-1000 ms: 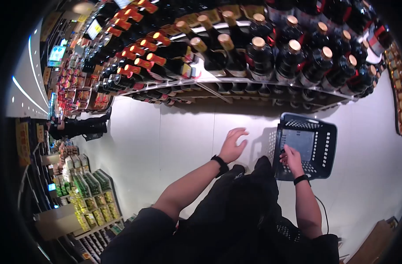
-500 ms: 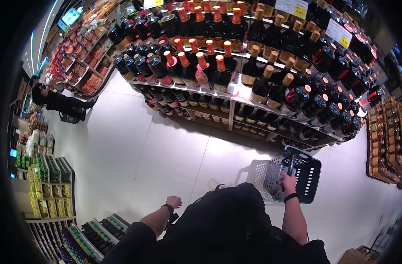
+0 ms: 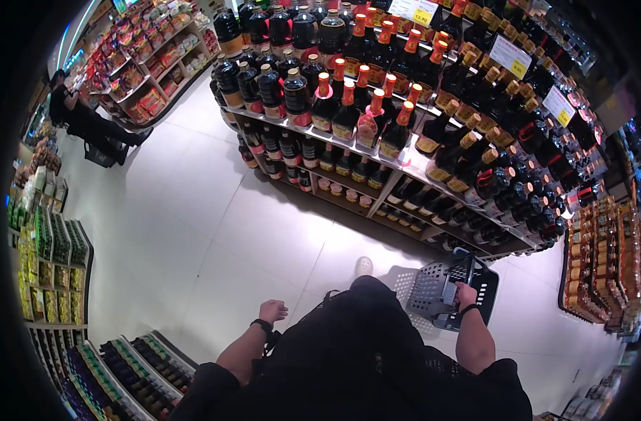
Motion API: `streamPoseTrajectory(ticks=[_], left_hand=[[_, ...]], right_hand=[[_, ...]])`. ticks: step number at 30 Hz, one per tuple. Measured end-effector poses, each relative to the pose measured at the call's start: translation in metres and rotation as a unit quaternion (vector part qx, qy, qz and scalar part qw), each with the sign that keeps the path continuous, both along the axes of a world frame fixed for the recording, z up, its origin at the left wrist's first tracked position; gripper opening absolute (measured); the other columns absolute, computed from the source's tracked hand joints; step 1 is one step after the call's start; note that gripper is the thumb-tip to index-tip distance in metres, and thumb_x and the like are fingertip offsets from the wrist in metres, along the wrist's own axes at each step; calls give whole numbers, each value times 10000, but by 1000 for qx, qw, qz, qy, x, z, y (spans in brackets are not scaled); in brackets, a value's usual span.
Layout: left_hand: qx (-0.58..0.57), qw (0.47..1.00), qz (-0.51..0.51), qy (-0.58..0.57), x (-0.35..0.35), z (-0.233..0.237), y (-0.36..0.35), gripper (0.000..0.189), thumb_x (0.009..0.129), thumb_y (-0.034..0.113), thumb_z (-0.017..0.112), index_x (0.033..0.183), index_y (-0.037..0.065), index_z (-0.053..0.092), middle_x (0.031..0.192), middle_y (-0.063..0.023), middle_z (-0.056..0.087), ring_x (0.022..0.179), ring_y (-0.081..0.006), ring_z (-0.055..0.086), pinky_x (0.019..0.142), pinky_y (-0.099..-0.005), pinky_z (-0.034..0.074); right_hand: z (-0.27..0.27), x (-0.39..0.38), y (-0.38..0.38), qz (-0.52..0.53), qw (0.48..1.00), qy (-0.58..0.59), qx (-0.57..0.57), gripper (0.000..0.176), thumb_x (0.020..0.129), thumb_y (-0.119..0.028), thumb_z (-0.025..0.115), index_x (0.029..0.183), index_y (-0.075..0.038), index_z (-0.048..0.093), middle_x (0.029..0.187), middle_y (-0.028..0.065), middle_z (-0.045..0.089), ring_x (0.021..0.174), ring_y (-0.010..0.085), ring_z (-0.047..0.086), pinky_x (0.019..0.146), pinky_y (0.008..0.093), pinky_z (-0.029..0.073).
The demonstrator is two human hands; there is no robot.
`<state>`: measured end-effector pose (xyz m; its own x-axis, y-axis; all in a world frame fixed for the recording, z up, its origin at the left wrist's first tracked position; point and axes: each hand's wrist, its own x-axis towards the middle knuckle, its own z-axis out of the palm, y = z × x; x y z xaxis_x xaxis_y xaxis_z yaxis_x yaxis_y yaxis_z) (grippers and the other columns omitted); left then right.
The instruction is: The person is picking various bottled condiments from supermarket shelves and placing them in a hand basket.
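Right arm bent at my side, right hand (image 3: 466, 295) with fingers wrapped tight round the handle of the basket (image 3: 422, 291). The basket hangs low on my right, beside my leg and near the bottle shelf (image 3: 405, 165). Left hand (image 3: 273, 309) is low by the hip, fingers loosely curled, holding nothing. Count: one basket, two hands, one other person (image 3: 78, 116) far up the aisle. Too many bottles to count.
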<state>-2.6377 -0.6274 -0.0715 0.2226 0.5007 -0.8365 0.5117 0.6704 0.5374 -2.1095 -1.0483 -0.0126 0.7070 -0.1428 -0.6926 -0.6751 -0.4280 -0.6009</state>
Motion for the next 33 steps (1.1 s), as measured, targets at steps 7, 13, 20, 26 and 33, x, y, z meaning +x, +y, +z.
streamPoseTrajectory(ticks=[7, 13, 20, 26, 33], left_hand=[[-2, 999, -32, 23, -27, 3, 14, 257, 917, 136, 599, 1114, -23, 642, 937, -179, 729, 749, -254, 723, 658, -359, 603], [100, 974, -205, 6, -50, -19, 33, 272, 918, 138, 598, 1132, -26, 636, 943, -177, 722, 752, -260, 719, 672, -375, 606], [126, 962, -242, 11, -31, -31, 95, 265, 916, 139, 599, 1123, -23, 637, 946, -164, 723, 743, -244, 709, 673, -362, 596], [184, 937, -296, -22, 6, -13, 177, 243, 910, 114, 589, 1102, -24, 644, 926, -163, 729, 737, -228, 698, 679, -353, 591], [4, 998, -51, 34, 99, 38, 273, 239, 913, 72, 555, 1117, -24, 634, 931, -160, 720, 776, -236, 707, 692, -354, 593]], right_hand=[[12, -32, 33, 21, 999, -17, -32, 272, 861, -192, 703, 651, -60, 589, 525, 39, 466, 397, 194, 447, 413, 371, 359], [0, -55, 60, 28, 999, -33, -24, 323, 835, -193, 720, 596, -31, 574, 506, 67, 505, 373, 216, 486, 387, 394, 354], [26, -75, 116, 18, 1000, -2, -20, 264, 887, -136, 645, 655, -58, 548, 511, 30, 437, 383, 172, 425, 379, 356, 353], [14, -88, 152, 8, 1000, -1, -24, 245, 850, -154, 654, 661, -56, 532, 522, 46, 471, 368, 184, 456, 352, 363, 349], [21, -103, 200, -27, 1000, -14, 2, 187, 785, -155, 708, 760, 3, 611, 573, 72, 546, 380, 201, 494, 372, 356, 372]])
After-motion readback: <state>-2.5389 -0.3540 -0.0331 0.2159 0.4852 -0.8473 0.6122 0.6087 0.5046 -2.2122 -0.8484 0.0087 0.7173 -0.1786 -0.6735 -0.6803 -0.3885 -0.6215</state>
